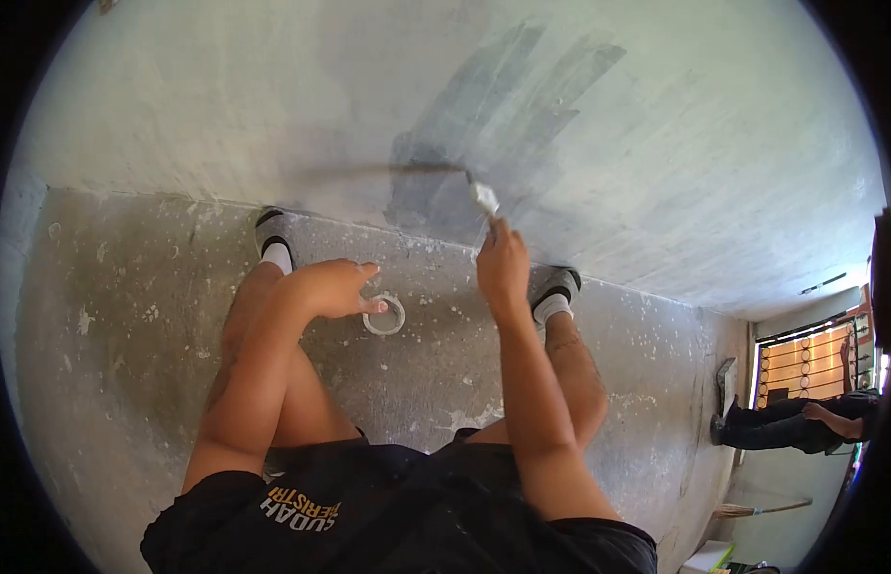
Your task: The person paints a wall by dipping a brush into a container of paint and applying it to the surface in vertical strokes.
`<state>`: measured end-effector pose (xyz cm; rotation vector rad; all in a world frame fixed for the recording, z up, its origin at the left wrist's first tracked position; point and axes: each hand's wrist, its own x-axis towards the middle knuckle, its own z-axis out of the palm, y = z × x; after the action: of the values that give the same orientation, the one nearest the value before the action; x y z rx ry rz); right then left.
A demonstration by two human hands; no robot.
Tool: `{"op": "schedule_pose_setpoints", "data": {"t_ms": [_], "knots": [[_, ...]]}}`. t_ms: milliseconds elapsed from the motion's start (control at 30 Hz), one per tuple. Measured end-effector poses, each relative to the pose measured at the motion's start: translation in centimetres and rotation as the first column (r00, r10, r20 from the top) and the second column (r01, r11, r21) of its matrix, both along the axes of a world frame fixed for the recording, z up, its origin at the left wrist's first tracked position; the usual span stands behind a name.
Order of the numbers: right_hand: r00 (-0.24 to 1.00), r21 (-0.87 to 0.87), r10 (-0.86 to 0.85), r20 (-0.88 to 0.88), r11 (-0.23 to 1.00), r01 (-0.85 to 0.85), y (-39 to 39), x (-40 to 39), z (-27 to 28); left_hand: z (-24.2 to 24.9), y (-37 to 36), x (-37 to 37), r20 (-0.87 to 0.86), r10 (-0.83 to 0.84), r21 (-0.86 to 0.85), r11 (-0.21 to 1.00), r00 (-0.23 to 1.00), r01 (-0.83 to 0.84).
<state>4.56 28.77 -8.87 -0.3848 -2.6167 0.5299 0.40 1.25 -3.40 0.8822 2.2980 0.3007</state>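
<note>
Right hand: clenched around the handle of a small white-bristled paintbrush, bristles against the wall at 12 o'clock from the fist.
Left hand: loose, holding nothing, fingers half-extended, hovering just above the floor, forefinger toward the ring at 3 o'clock.
Wall: pale grey plaster, with a darker wet grey patch fanning from the brush toward 1 o'clock.
Floor: rough speckled grey concrete, white flecks all over.
Ring: small whitish roll of tape (or a lid, hard to tell) lying flat between the feet.
Feet: grey shoes with white socks, toes near the wall base.
Background: another person's hand and dark sleeve at 4 o'clock, near a barred orange window.
Doing the stroke well, as judged: long overlapping passes along the wet edge, steady wrist, light pressure near the floor seam to avoid drips.
</note>
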Motion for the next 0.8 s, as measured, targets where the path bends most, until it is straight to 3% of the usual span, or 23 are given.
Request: {"op": "schedule_pose_setpoints", "data": {"t_ms": [100,167,267,367,500,567,667,767,800], "knots": [[0.989,0.032,-0.106,-0.103,0.993,0.110,-0.1,-1.1,9.4,0.6,0.4,0.1,0.036,0.003,-0.069,0.998,0.999,0.000],[0.933,0.080,-0.058,-0.356,0.992,0.092,1.0,-1.1,15.2,0.6,0.5,0.1,0.065,0.032,-0.055,0.998,0.997,-0.029],[0.840,0.001,-0.100,-0.533,0.993,0.119,0.4,0.0,21.4,0.0,0.2,-0.1,0.019,-0.006,0.014,1.000,1.000,0.005],[0.878,0.092,-0.093,-0.469,0.984,0.153,0.6,-0.9,18.8,0.0,0.3,-0.1,0.017,0.008,0.001,1.000,1.000,-0.008],[0.986,0.054,-0.044,-0.159,0.997,0.053,-1.5,-1.4,5.3,-0.3,0.2,-0.2,0.002,-0.015,0.028,1.000,1.000,0.015],[0.997,0.030,-0.016,-0.071,0.999,0.018,-2.2,-0.6,2.0,0.6,0.3,0.0,0.045,0.011,-0.030,0.999,0.999,-0.010],[0.999,0.008,-0.001,-0.043,1.000,0.001,-1.9,-0.8,1.8,0.4,0.2,0.0,0.038,0.005,-0.037,0.999,0.999,-0.004],[0.980,0.057,-0.112,-0.167,0.991,0.123,-0.3,-1.5,11.3,0.1,0.2,0.1,0.001,0.008,-0.022,1.000,1.000,-0.008],[0.954,0.053,-0.104,-0.281,0.991,0.124,0.3,-1.4,14.3,0.1,0.2,0.0,0.004,0.006,-0.021,1.000,1.000,-0.006]]}}
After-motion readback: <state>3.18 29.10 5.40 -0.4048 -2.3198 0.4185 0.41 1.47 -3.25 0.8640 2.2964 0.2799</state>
